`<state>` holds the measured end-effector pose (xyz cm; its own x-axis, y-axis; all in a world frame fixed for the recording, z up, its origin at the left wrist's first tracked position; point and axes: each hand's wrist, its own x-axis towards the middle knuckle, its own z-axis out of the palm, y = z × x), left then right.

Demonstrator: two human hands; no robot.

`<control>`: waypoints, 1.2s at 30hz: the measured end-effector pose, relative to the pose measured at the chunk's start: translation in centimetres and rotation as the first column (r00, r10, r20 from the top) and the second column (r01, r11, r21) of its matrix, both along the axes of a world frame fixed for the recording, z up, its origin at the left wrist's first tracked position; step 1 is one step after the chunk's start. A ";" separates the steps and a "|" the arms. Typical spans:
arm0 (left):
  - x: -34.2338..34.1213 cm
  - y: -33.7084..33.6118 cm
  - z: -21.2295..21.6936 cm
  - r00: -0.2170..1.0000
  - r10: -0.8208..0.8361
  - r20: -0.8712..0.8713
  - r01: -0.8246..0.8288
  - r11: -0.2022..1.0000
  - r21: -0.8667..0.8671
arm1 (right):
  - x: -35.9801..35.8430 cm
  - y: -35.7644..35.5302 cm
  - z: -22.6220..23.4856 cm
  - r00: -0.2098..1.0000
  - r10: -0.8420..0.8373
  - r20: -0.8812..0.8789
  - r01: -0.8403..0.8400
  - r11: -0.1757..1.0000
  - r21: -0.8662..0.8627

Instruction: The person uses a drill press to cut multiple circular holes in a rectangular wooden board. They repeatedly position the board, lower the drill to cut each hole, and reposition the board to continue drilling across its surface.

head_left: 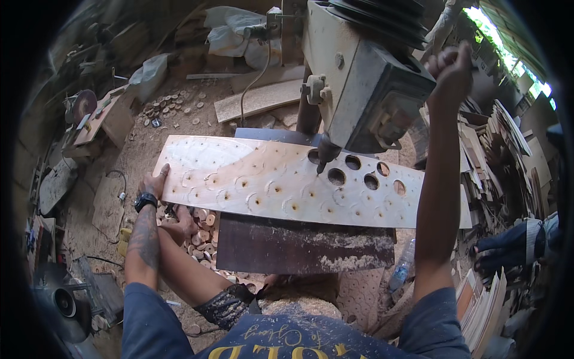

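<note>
A long pale plywood board (pixel 239 173) lies across a dark worktable (pixel 299 242) under a drill press (pixel 365 78). Several round holes are cut through its right half, and rows of small pilot marks dot the rest. The drill bit (pixel 321 168) points down at the board, close to its surface, beside the leftmost holes. At the board's left end my left hand (pixel 156 181) grips the edge, thumb on top, fingers partly hidden. My right hand (pixel 449 67) is raised at the press's right side, fingers wrapped round its feed lever, which is mostly hidden.
Wooden discs (pixel 203 239) are heaped beside my leg, and more discs (pixel 173 107) lie on the dusty floor at far left. Wood offcuts (pixel 508 143) are stacked at right. A plastic bottle (pixel 402 266) lies beside the worktable. Another person's legs (pixel 508 245) show at far right.
</note>
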<state>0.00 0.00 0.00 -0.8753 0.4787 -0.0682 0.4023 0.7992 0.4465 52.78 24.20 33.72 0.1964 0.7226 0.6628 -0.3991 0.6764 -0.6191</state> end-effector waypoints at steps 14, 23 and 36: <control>1.4 0.2 0.6 0.995 0.094 -0.020 -0.094 0.995 -0.023 | 8.0 -9.5 -10.4 0.981 0.189 0.028 -0.192 0.972 0.133; 2.0 0.3 1.2 0.990 0.139 0.012 -0.139 0.990 -0.008 | 7.2 -10.1 -12.1 0.994 0.103 -0.049 -0.099 0.993 0.067; 1.7 0.3 0.9 0.987 0.156 -0.039 -0.154 0.987 0.042 | 6.1 -10.5 -12.8 0.980 0.082 -0.181 -0.074 0.996 0.051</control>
